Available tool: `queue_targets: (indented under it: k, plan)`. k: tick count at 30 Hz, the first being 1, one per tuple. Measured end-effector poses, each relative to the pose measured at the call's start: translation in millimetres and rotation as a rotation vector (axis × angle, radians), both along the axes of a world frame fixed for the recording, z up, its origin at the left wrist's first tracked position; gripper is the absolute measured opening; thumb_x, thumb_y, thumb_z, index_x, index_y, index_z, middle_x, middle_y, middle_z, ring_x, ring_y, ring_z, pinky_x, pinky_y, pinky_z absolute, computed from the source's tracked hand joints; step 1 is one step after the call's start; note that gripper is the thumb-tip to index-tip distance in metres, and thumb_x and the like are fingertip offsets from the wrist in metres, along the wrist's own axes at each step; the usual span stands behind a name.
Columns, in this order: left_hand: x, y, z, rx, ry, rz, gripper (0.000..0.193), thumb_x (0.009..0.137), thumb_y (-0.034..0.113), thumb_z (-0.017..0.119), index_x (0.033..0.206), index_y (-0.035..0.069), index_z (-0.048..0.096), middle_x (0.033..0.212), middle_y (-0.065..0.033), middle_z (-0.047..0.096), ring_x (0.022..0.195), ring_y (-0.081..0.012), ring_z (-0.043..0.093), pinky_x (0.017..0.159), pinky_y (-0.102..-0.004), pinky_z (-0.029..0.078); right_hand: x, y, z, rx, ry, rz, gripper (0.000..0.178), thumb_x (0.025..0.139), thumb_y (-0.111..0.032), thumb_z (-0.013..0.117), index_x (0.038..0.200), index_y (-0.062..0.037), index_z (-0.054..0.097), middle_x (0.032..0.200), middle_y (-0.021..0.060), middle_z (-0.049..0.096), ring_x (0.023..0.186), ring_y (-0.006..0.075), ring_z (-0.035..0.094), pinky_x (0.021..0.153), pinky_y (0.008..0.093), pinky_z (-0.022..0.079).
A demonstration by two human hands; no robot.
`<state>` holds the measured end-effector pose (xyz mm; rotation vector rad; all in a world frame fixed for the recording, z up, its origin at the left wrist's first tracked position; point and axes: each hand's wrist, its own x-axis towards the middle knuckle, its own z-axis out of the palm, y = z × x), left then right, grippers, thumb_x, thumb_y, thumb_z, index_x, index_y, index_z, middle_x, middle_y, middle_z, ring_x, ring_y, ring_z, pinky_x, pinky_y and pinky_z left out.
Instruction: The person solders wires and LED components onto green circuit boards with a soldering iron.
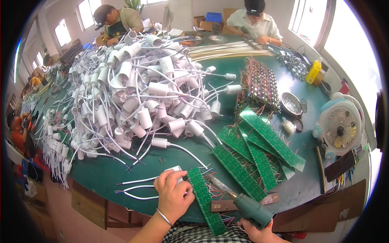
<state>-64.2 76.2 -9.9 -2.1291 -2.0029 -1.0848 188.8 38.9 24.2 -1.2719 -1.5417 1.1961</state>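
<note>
My left hand (pixel 174 196), with a bracelet at its wrist, closes its fingers round a white lamp socket (pixel 176 168) beside the edge of a green circuit board strip (pixel 204 200). White cables (pixel 139 188) with thin bare-ended wires stick out to the left of that hand; what the fingertips pinch is partly hidden. In my right hand (pixel 257 231), at the lower edge, is a soldering iron (pixel 247 206) with a green handle. Its metal tip points up and left, close to the strip's right edge. Whether it touches a wire cannot be made out.
A big heap of white lamp sockets (pixel 144 117) covers the left and middle of the green table (pixel 202 152). More circuit boards (pixel 255 154) overlap at the right, near a metal dish (pixel 291 103) and a fan (pixel 340 125). Two people (pixel 256 24) (pixel 119 22) sit across.
</note>
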Motion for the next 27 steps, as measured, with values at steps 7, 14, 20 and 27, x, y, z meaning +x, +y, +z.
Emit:
queue_targets:
  k: [7, 14, 20, 27]
  plan:
    - [1, -2, 0, -0.015, 0.001, -0.015, 0.016, 0.062, 0.015, 0.069, 0.073, 0.015, 0.058, 0.112, -0.0003, 0.056, 0.111, -0.0305, 0.045, 0.091, -0.0469, 0.033, 6, -10, 8, -0.069, 0.003, -0.065, 0.009, 0.084, -0.006, 0.062, 0.085, 0.0020, 0.064, 0.073, 0.0087, 0.066, 0.064, 0.0177, 0.060, 0.063, 0.0340, 0.047]
    - [1, -17, 7, -0.009, -0.020, 0.017, 0.018, 0.069, 0.018, 0.069, 0.084, 0.017, 0.059, 0.118, -0.0006, 0.054, 0.114, -0.0274, 0.044, 0.092, -0.0454, 0.031, 0, -10, 8, -0.007, 0.043, -0.029, 0.014, 0.085, -0.007, 0.063, 0.094, 0.0021, 0.058, 0.077, 0.0090, 0.064, 0.065, 0.0171, 0.058, 0.063, 0.0346, 0.046]
    - [-78, -28, 35, 0.283, -0.005, 0.247, 0.020, 0.073, 0.009, 0.065, 0.091, 0.009, 0.057, 0.097, -0.0096, 0.057, 0.094, -0.0302, 0.053, 0.086, -0.0423, 0.039, 9, -13, 6, -0.067, 0.098, -0.079, 0.018, 0.084, -0.009, 0.066, 0.097, 0.0007, 0.057, 0.082, 0.0074, 0.061, 0.068, 0.0169, 0.055, 0.063, 0.0345, 0.046]
    - [-245, -36, 52, 0.345, 0.017, 0.717, 0.012, 0.077, 0.003, 0.056, 0.090, 0.003, 0.055, 0.093, -0.0147, 0.055, 0.089, -0.0347, 0.053, 0.082, -0.0415, 0.042, 7, -12, 1, 0.072, 0.006, -0.116, 0.016, 0.082, -0.008, 0.066, 0.092, 0.0001, 0.056, 0.078, 0.0071, 0.056, 0.066, 0.0179, 0.048, 0.062, 0.0355, 0.042]
